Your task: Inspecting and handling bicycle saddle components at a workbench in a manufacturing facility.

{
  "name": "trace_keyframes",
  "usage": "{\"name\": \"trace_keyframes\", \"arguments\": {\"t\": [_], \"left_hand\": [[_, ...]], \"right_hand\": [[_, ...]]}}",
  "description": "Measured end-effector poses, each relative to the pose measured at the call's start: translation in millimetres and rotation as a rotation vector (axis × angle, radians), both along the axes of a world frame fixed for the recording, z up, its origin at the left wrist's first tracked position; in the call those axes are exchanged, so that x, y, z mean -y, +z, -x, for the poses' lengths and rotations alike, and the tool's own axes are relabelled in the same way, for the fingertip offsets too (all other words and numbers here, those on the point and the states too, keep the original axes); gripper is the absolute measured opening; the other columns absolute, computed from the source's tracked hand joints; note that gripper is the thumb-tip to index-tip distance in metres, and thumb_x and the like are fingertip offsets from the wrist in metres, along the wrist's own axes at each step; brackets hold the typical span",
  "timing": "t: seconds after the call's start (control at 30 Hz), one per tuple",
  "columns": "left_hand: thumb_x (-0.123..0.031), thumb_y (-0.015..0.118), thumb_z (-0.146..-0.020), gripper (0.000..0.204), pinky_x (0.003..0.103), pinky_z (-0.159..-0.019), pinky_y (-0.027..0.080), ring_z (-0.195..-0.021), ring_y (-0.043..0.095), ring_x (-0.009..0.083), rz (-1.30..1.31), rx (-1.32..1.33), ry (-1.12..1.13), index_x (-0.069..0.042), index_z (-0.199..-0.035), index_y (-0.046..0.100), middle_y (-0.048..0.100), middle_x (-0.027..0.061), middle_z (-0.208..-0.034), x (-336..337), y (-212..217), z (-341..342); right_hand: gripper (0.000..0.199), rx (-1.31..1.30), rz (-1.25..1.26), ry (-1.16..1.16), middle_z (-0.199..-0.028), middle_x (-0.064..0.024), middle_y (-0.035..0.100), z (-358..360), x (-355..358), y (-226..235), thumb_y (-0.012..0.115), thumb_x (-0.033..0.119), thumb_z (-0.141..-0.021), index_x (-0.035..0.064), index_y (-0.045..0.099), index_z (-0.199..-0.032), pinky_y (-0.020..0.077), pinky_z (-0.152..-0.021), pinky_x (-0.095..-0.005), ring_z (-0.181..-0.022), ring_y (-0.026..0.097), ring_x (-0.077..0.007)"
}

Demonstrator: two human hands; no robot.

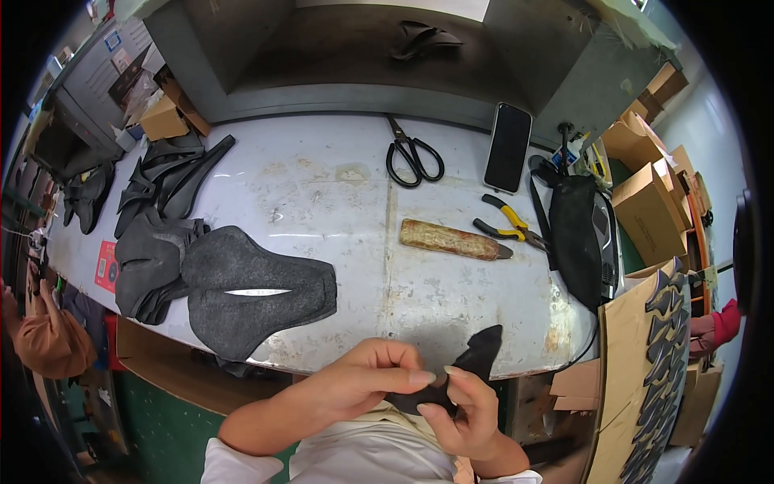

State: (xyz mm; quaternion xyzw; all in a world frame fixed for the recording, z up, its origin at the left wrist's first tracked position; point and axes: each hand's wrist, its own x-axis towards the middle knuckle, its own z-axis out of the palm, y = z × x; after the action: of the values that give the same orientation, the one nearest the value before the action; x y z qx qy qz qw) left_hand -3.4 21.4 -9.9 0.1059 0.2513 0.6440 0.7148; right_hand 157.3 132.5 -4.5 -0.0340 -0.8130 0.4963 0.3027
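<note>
A small black piece of thin sheet material (476, 355), tapered to a rounded tip that sticks up past the knuckles, sits low in the middle of the view, held just in front of the near edge of the surface (339, 185). Both hands have it: the left hand (367, 379) has its fingers curled shut and pinches the lower end between thumb and forefinger, while the right hand (468, 411) closes thumb and fingertips on the same end from the other side. The piece looks light and floppy, more like foam or felt than anything stiff, so it should bend readily and is best gripped at its narrow lower edge, where the fingers already meet. On the surface to the left lies a larger dark grey saddle-shaped pad (242, 294) with a slit down its middle, beside a heap of similar grey pieces (149, 262) and black cut shapes (173, 173). Farther back are black-handled scissors (413, 155) and a dark phone (508, 147); nearer, a worn brownish block (453, 239) and yellow-handled pliers (509, 224). A black bag (576, 234) rests at the right end, with cardboard boxes (645, 206) beyond it.
</note>
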Motion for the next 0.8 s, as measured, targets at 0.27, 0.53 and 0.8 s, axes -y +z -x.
{"name": "trace_keyframes", "arguments": {"t": [0.27, 0.53, 0.8], "left_hand": [[-0.013, 0.050, -0.099, 0.017, 0.034, -0.063, 0.042, -0.069, 0.054, 0.0224, -0.145, -1.376, 0.313, -0.001, -0.089, 0.057, 0.054, 0.0085, -0.077, 6.9, 26.3, 0.9], [-0.014, 0.045, -0.101, 0.021, 0.031, -0.063, 0.040, -0.067, 0.047, 0.0183, -0.087, -0.923, 0.312, -0.001, -0.088, 0.054, 0.051, 0.0080, -0.077, 5.3, 16.8, -14.6], [-0.022, 0.042, -0.103, 0.028, 0.030, -0.070, 0.038, -0.074, 0.044, 0.0154, -0.108, -0.391, 0.205, -0.001, -0.088, 0.053, 0.051, 0.0073, -0.084, 11.1, 15.0, -10.8]], "right_hand": [[0.036, 0.104, 0.025, -0.073, -0.087, -0.0156, 0.068, 6.5, -3.5, 9.6, 0.068, -0.001, -0.084, -0.0056, 0.057, -0.119, 0.0521, -0.063, -0.0261, -0.069, 0.065, -0.0168], [0.058, 0.164, 0.862, 0.097, -0.101, -0.0133, 0.069, -3.0, 6.3, 12.6, 0.063, 0.001, -0.092, -0.0029, 0.033, -0.141, 0.0514, -0.079, -0.0231, -0.090, 0.065, -0.0119], [0.065, 0.239, 1.271, 0.327, -0.112, -0.0168, 0.065, -1.2, 0.1, 24.4, 0.057, 0.002, -0.095, 0.0036, 0.020, -0.149, 0.0484, -0.087, -0.0259, -0.100, 0.062, -0.0134]]}}
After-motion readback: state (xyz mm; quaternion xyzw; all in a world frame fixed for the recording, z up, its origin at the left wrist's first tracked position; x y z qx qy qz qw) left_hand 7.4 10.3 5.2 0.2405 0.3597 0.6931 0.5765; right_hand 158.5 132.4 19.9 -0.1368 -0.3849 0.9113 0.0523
